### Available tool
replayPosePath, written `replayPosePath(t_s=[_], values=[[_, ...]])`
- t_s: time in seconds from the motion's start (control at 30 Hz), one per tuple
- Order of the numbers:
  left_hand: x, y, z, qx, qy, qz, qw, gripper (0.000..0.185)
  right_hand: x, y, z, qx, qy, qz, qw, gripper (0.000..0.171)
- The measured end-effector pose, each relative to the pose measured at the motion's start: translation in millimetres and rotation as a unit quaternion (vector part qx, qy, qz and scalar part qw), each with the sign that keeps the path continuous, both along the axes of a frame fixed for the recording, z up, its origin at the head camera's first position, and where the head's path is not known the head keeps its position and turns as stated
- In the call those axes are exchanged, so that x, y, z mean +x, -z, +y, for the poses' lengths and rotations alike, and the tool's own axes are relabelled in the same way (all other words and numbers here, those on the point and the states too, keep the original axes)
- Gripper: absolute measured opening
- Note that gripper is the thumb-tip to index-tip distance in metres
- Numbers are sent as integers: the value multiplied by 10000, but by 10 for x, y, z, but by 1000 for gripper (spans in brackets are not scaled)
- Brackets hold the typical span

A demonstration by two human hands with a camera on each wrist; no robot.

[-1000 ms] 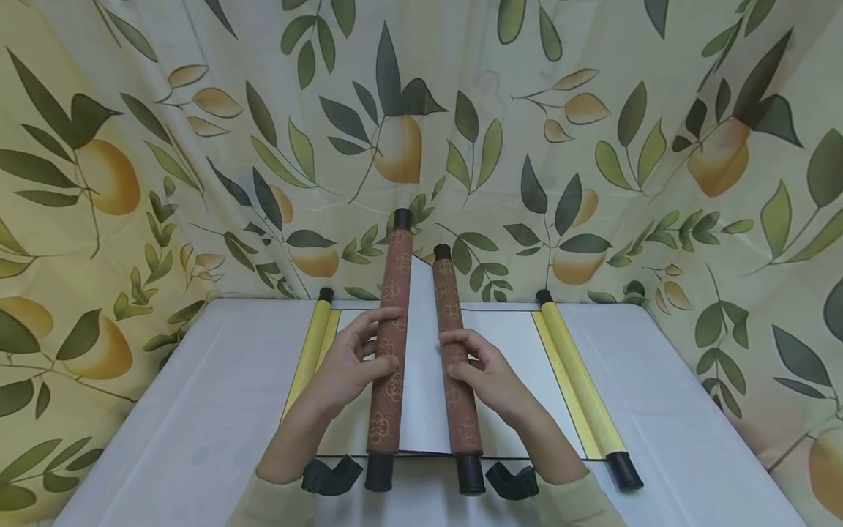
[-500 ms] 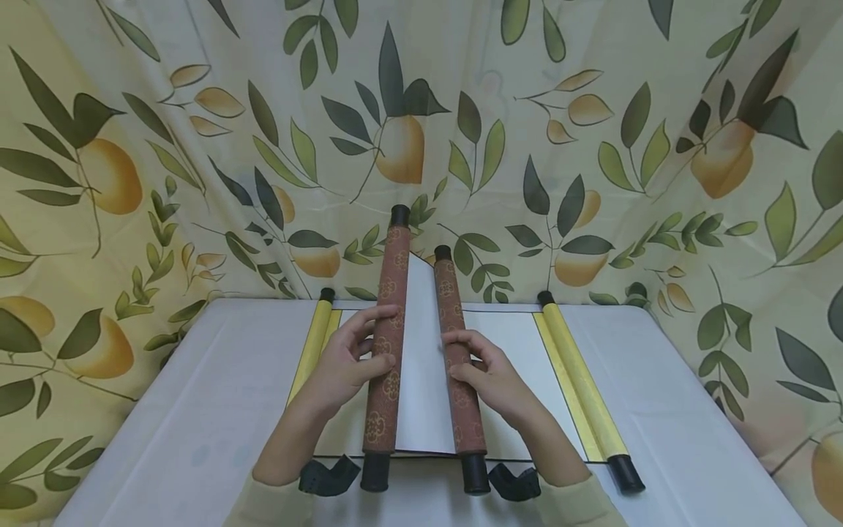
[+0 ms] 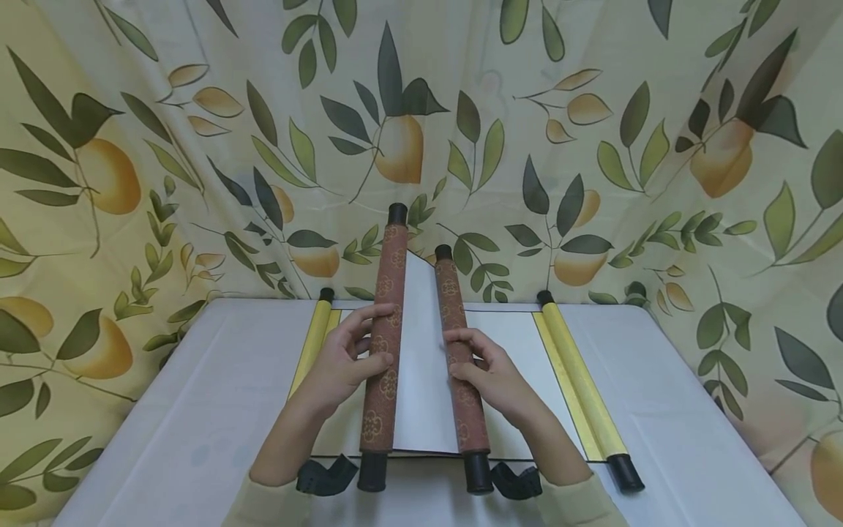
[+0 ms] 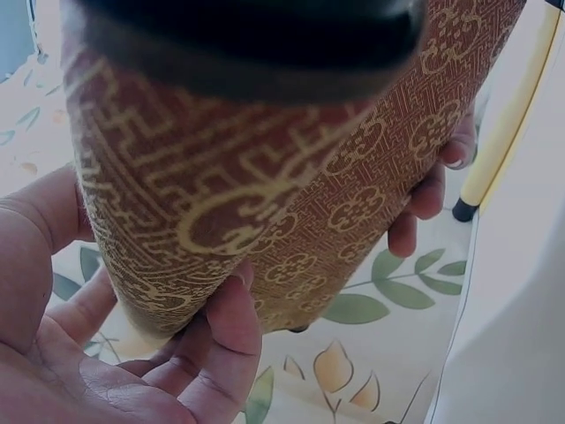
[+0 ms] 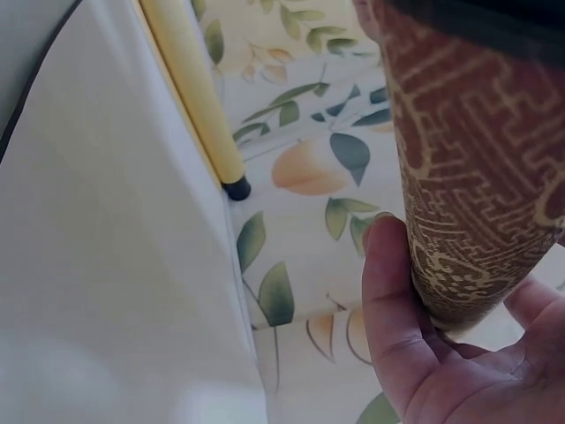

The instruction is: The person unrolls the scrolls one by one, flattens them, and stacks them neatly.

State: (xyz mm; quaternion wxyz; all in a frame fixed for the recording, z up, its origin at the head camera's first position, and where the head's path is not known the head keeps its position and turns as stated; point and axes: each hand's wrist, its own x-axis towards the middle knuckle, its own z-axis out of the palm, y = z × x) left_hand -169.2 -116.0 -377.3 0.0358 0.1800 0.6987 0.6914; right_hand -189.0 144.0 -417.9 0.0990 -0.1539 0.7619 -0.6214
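You are at a small staged set-up rather than a lived-in room; a curtain (image 3: 593,146) printed with green leaves and orange fruit hangs behind the table (image 3: 197,410) and wraps round both its left and right edges, hiding any walls or furniture; the table is covered in plain white and its far corners meet the cloth; on it lie paper scrolls, one with yellow rollers (image 3: 579,380) spread from near the left edge towards the right, one with brown patterned rollers (image 3: 385,344) above it; this suggests a craft or calligraphy corner, though you cannot tell which building it is in.
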Motion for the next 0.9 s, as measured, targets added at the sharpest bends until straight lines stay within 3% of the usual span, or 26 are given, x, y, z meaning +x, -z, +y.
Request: replayPosePath(t_s=[0.9], values=[[13,-5,-34,130,94,121,9998,63,-20,28,37,41,77,-186,9998,43]])
